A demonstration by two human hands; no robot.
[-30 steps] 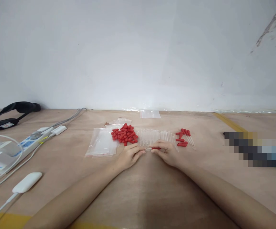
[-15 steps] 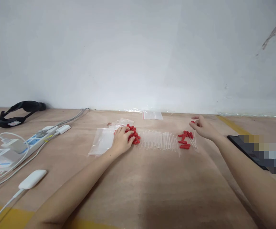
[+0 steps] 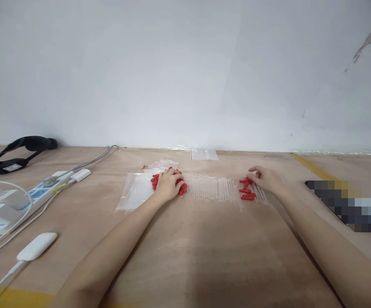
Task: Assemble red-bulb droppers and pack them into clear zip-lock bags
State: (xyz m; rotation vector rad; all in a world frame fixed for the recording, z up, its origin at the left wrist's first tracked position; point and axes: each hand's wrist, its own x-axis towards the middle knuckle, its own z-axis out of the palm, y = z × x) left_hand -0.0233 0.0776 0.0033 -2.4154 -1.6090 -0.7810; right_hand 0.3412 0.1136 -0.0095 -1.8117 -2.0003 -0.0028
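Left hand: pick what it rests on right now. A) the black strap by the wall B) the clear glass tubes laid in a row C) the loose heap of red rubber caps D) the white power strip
C: the left hand lies over the heap of red caps, beside the clear bags; the row of tubes lies to its right, untouched by it.

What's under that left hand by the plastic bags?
The left hand rests on a pile of red rubber caps; caps peek out around its fingers. How many lie beneath is hidden, as is any pinched cap.
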